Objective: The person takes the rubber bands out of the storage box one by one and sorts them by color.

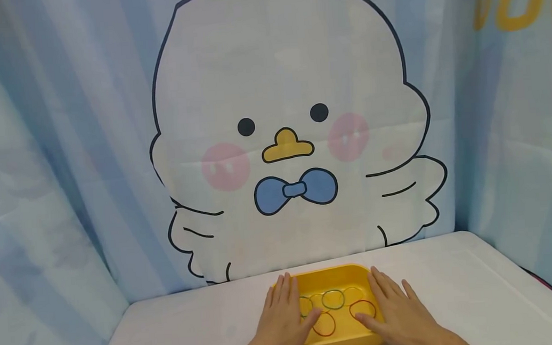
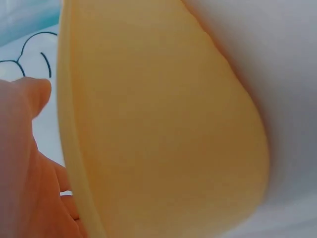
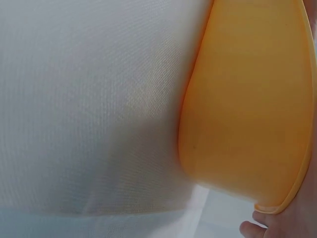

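A yellow plastic tray (image 1: 345, 343) sits on the white table, with several thin loops like rubber bands inside. Among them are a green loop (image 1: 332, 290), a red loop (image 1: 362, 300) and some yellowish ones. My left hand (image 1: 281, 319) rests on the tray's left rim, fingers straight and thumb reaching inward over the tray. On the opposite rim lies my right hand (image 1: 406, 313), fingers extended, its thumb by the red loop. Both wrist views are filled largely by the tray's outer wall (image 2: 163, 119), and neither shows the loops.
White tabletop (image 1: 186, 334) extends to both sides of the tray. Behind it hangs a pale blue curtain (image 1: 130, 150) printed with a white duck in a blue bow tie. More curtain (image 1: 519, 150) stands along the right side.
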Available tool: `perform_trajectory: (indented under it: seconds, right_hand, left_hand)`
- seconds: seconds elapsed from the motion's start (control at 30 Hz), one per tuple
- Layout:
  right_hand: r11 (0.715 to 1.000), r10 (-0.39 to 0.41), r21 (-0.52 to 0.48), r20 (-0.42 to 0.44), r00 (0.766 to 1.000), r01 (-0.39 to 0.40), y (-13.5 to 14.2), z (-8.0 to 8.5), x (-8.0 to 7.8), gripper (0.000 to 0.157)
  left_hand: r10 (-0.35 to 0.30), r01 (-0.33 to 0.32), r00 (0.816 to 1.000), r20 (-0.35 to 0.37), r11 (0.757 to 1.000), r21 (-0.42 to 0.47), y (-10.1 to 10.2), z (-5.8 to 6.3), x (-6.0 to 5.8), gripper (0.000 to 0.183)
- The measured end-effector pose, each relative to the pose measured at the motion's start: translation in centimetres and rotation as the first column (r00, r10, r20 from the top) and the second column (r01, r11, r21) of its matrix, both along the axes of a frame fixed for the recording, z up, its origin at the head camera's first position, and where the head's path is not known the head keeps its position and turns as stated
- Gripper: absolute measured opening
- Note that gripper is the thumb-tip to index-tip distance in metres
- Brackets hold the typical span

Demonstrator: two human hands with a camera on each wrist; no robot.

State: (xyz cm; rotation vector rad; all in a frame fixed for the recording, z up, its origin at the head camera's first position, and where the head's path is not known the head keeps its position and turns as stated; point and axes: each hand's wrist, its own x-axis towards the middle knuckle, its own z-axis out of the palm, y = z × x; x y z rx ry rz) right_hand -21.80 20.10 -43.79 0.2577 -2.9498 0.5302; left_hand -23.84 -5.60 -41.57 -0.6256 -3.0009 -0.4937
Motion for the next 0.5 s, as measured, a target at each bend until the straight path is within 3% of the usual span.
perform_trajectory:
  seconds: [0.27, 0.5]
  right_hand:
    - [1.0, 0.01, 0.0, 0.022, 1.0, -0.01, -0.2, 0.0, -0.1, 0.098]
    - [1.0, 0.01, 0.003, 0.052, 0.999, -0.01, -0.1, -0.1, -0.1, 0.097]
  left_hand:
    - [-0.022, 0.019, 0.997, 0.08, 0.999, 0.033, 1.4, 1.0, -1.0, 0.087]
    - [0.041, -0.082, 0.977, 0.208, 0.978, 0.191, 2.6, 1.9, -2.3, 0.063]
